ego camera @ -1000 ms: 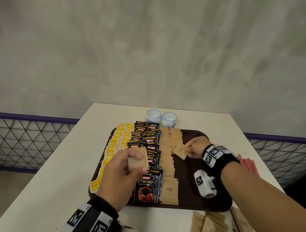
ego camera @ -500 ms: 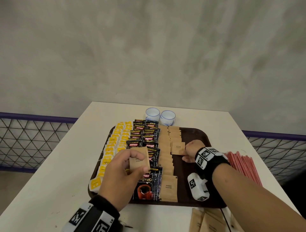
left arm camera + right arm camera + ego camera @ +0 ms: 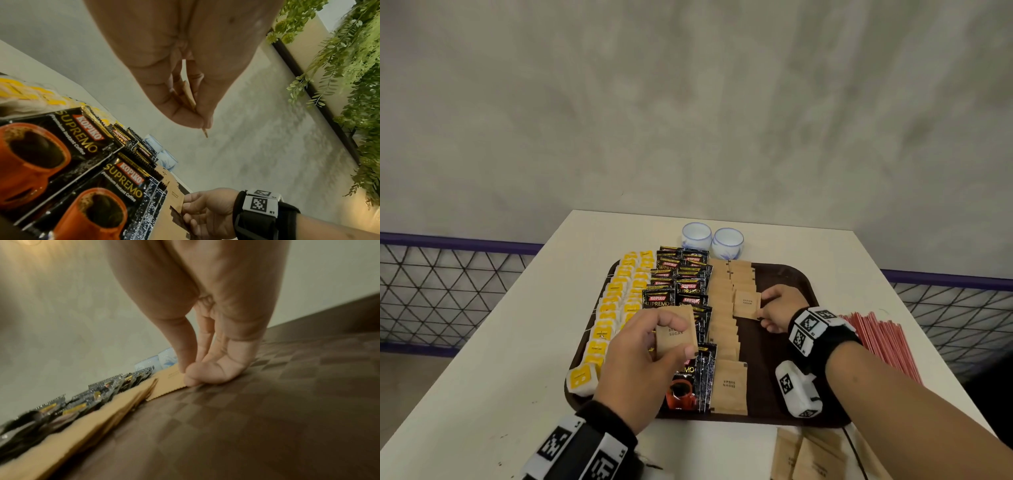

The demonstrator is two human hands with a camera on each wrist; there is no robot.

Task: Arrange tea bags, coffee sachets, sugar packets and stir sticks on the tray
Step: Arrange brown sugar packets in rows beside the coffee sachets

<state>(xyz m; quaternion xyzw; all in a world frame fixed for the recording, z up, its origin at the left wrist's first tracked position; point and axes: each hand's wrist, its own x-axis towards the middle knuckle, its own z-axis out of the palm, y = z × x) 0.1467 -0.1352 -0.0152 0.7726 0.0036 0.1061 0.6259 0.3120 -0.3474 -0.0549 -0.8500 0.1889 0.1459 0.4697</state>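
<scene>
White table (image 3: pixel 482 359) against a grey plastered wall, carrying a dark brown tray (image 3: pixel 784 342), the landmark here. On the tray, left to right: a column of yellow-tagged tea bags (image 3: pixel 613 308), a column of black Kopiko Supremo coffee sachets (image 3: pixel 681 284), and a column of brown sugar packets (image 3: pixel 722 329), all overlapped and running from the tray's near edge to its far edge. Right hand (image 3: pixel 777 308), mid-tray: thumb and fingertips pinch a sugar sachet (image 3: pixel 746 303) at its right edge, laid flat beside the sugar column, short edges facing left and right; a second ago it was held tilted and lifted. Left hand (image 3: pixel 647 363), over the tray's near-left part: fingers and thumb grip a spare sugar packet (image 3: pixel 674 334), face up, unchanged in position. The tray's right third is bare brown surface. Red stir sticks (image 3: pixel 880 342) lie on the table right of the tray, long axis near-to-far. More sugar packets (image 3: pixel 808 459) lie in front of the tray; two white cups (image 3: pixel 712 240) stand behind it.
</scene>
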